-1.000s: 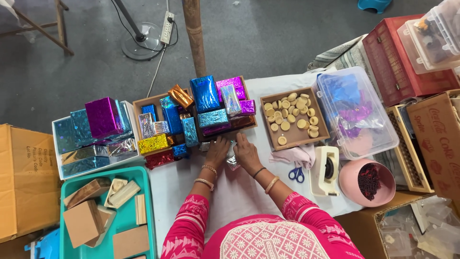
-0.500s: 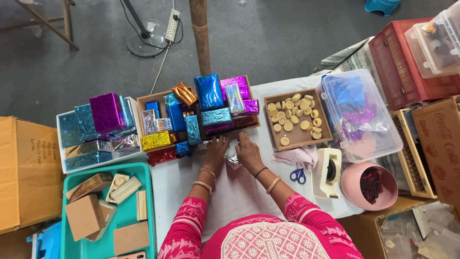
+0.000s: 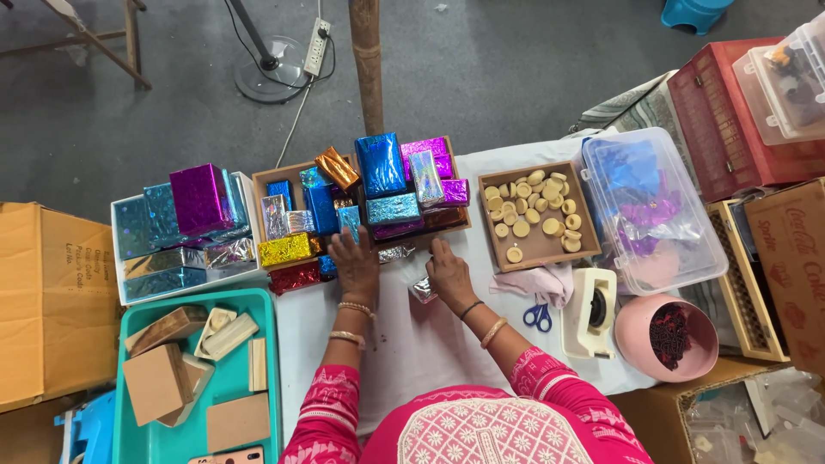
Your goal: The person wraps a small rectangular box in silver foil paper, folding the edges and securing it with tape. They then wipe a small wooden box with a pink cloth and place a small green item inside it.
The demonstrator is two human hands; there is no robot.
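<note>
My left hand (image 3: 355,263) lies flat with fingers spread at the front edge of a brown tray (image 3: 277,172) packed with shiny foil-wrapped boxes, fingertips touching a small blue wrapped box (image 3: 327,265). My right hand (image 3: 447,273) presses down on the white table cover (image 3: 412,344), and a small silver foil-wrapped piece (image 3: 423,290) peeks out from under its palm. A crumpled silver foil scrap (image 3: 395,253) lies between the two hands.
A wooden tray of round tan pieces (image 3: 534,215) sits right of the hands. Nearby are blue-handled scissors (image 3: 538,316), a tape dispenser (image 3: 590,311), a pink bowl (image 3: 666,337), a clear foil bin (image 3: 649,206), a teal tray of wooden blocks (image 3: 193,369), and a white tray of wrapped boxes (image 3: 185,228).
Both hands have drawn slightly apart and settled flat: the left reached toward the wrapped boxes, the right pressed onto the silver piece. The camera view has shifted a little.
</note>
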